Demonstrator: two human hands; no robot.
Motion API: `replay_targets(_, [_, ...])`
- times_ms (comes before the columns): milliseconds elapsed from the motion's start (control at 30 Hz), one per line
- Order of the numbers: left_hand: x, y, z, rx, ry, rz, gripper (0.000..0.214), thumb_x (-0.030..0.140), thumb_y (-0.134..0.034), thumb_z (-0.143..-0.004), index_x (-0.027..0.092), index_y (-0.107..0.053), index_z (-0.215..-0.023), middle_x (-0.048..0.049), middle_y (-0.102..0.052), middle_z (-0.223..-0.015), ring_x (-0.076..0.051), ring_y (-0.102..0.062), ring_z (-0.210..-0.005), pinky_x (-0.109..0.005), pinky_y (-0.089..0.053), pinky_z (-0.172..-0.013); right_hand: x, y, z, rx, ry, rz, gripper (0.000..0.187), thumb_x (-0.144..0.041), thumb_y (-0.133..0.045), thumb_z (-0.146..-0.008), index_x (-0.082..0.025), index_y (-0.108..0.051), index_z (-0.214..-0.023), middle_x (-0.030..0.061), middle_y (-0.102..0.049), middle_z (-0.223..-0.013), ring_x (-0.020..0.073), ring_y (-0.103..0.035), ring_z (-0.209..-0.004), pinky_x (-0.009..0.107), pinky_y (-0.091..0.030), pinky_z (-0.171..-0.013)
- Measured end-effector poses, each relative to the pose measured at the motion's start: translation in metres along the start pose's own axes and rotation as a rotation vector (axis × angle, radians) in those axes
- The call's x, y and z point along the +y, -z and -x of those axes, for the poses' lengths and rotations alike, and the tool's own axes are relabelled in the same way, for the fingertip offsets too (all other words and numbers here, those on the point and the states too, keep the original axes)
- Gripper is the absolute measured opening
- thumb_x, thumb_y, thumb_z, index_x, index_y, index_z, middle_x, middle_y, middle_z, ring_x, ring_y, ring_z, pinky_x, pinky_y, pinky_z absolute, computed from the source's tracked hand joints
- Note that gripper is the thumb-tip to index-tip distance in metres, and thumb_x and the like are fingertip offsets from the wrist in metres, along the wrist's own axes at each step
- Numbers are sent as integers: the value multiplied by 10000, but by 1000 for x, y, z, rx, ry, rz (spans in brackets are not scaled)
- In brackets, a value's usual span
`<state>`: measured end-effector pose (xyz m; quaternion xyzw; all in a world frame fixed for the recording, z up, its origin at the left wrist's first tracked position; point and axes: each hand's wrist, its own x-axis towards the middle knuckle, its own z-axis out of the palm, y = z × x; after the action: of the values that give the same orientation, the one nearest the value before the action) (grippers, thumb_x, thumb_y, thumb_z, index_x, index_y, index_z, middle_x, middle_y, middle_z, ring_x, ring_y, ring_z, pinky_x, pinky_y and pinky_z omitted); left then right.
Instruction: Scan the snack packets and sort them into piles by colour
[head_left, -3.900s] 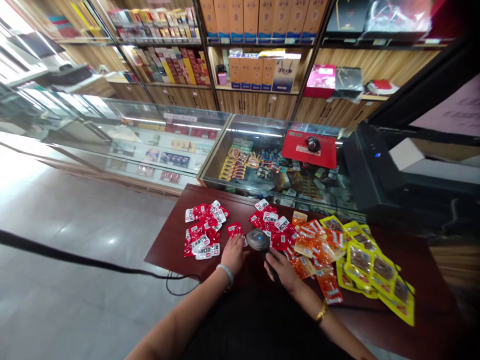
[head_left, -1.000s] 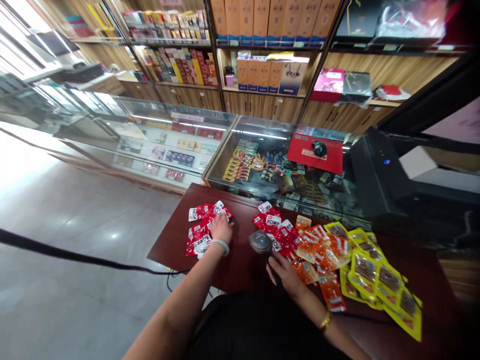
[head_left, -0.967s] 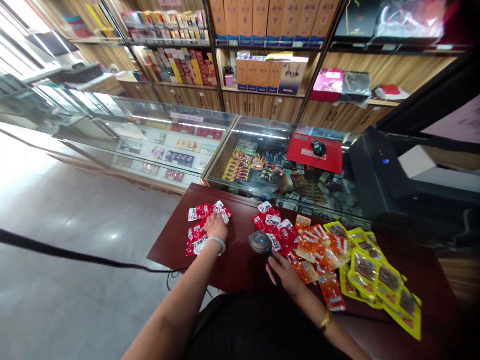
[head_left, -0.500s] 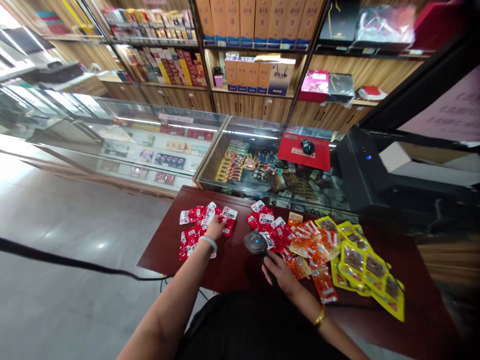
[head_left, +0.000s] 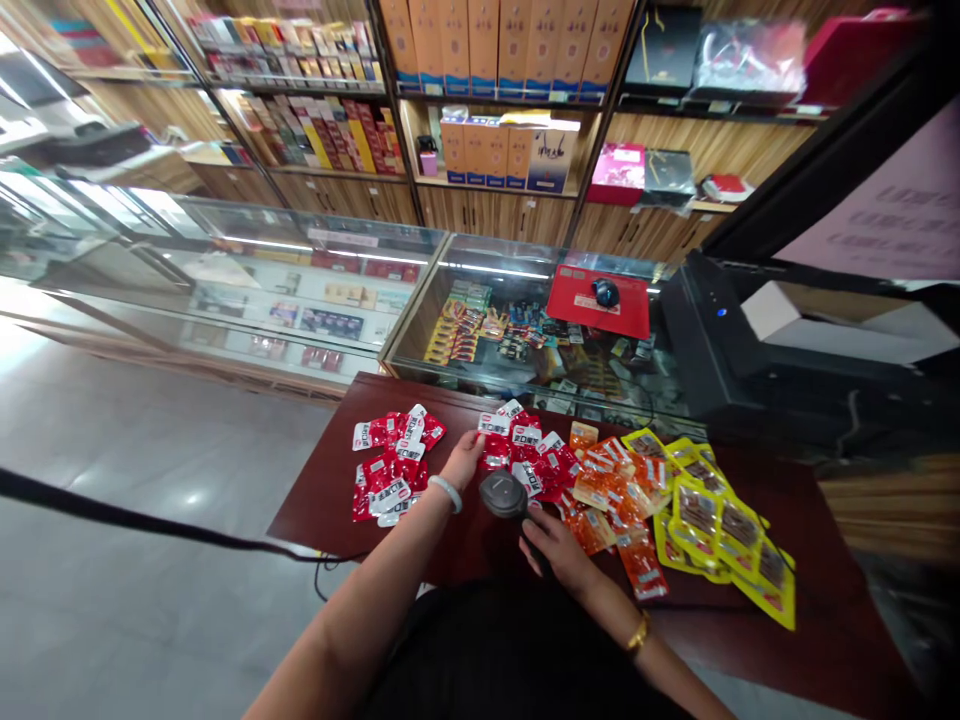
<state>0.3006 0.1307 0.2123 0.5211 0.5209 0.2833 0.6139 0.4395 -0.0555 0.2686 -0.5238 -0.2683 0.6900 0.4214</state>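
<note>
Pinched in my left hand [head_left: 463, 458] is a red-and-white snack packet [head_left: 493, 428], at the left edge of a pile of like red packets [head_left: 551, 465]. My right hand [head_left: 556, 548] is wrapped round the handle of a dark barcode scanner [head_left: 503, 494], whose head lies just below the held packet. Another group of red packets [head_left: 386, 470] is spread on the left part of the dark red table [head_left: 315, 500]. Orange packets [head_left: 619, 485] lie right of the scanner, and beyond them are larger yellow packets [head_left: 724, 520].
Behind the table stands a glass display counter [head_left: 480, 375] with a red mat [head_left: 574, 300] and a computer mouse [head_left: 605, 292] on top. A black machine [head_left: 720, 370] with a white open box [head_left: 840, 325] is at the right. A black cable [head_left: 150, 525] crosses the left side.
My left hand has moved right from the left group of red packets, carrying one packet to beside the right red pile. The right hand still holds the scanner in nearly the same place.
</note>
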Motion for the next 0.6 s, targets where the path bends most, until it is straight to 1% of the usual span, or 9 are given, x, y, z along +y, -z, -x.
replay_targets(67, [6, -2, 4, -92, -7, 16, 447, 540, -519, -861, 162, -647, -1060, -85, -699, -959, -198, -627, -913, -335, -474, -877, -1, -3, -1, -8, -21, -5, 602, -685, -637, -750, -186, -591, -1083, -96, -440, -482, 78, -344, -362, 220, -259, -382])
replay_targets(100, [9, 3, 6, -98, -3, -32, 444, 526, -510, -873, 162, -645, -1088, -95, -702, -986, -207, -629, -940, -345, -469, -894, -2, -4, -1, -7, -32, -11, 624, -688, -649, -735, -183, -589, -1097, -100, -432, -477, 77, -342, -361, 217, -263, -380])
replay_targets(133, [11, 11, 8, -64, 4, -135, 422, 499, -520, -878, 165, -643, -1106, -106, -701, -1020, -220, -626, -973, -357, -459, -917, -2, -5, -1, -3, -42, -16, 642, -690, -659, -724, -182, -587, -1109, -103, -427, -475, 78, -343, -363, 214, -269, -380])
replay_targets(200, [14, 36, 14, 117, 33, -482, 368, 421, -579, -855, 177, -638, -1124, -130, -675, -1132, -257, -592, -1087, -387, -414, -982, -3, -7, -1, 7, -55, -19, 653, -687, -669, -715, -184, -582, -1123, -105, -426, -479, 79, -350, -371, 210, -280, -382])
replay_targets(267, [15, 67, 20, 362, 99, -862, 414, 387, -613, -825, 184, -604, -1185, -163, -599, -1274, -319, -493, -1234, -443, -345, -1041, -3, -8, -1, 2, -56, -9, 637, -684, -666, -721, -188, -582, -1112, -103, -432, -484, 79, -354, -375, 209, -283, -381])
replay_targets(333, [14, 96, 24, 466, 208, -1087, 522, 423, -650, -781, 156, -567, -1222, -204, -529, -1343, -375, -425, -1280, -480, -323, -1034, -2, -8, -2, -12, -52, 1, 610, -688, -655, -730, -193, -585, -1080, -101, -439, -486, 76, -349, -370, 209, -282, -379])
replay_targets(400, [13, 115, 27, 459, 305, -1196, 605, 472, -685, -731, 134, -556, -1217, -228, -508, -1345, -397, -422, -1262, -483, -326, -1015, -2, -7, -3, -30, -43, 14, 597, -699, -642, -732, -194, -583, -1046, -104, -438, -482, 71, -338, -360, 207, -277, -374])
replay_targets(467, [14, 124, 26, 415, 346, -1246, 628, 500, -699, -704, 139, -559, -1199, -226, -511, -1336, -391, -437, -1243, -472, -330, -1003, 0, -6, -4, -39, -38, 26, 591, -699, -633, -741, -190, -578, -1037, -105, -441, -483, 68, -337, -357, 203, -278, -373])
replay_targets(600, [14, 124, 19, 289, 304, -1267, 535, 527, -706, -681, 192, -607, -1086, -191, -567, -1292, -386, -456, -1240, -475, -346, -981, 5, -5, -6, -22, -45, 11, 593, -688, -638, -744, -191, -566, -1059, -108, -445, -486, 69, -343, -368, 195, -288, -377])
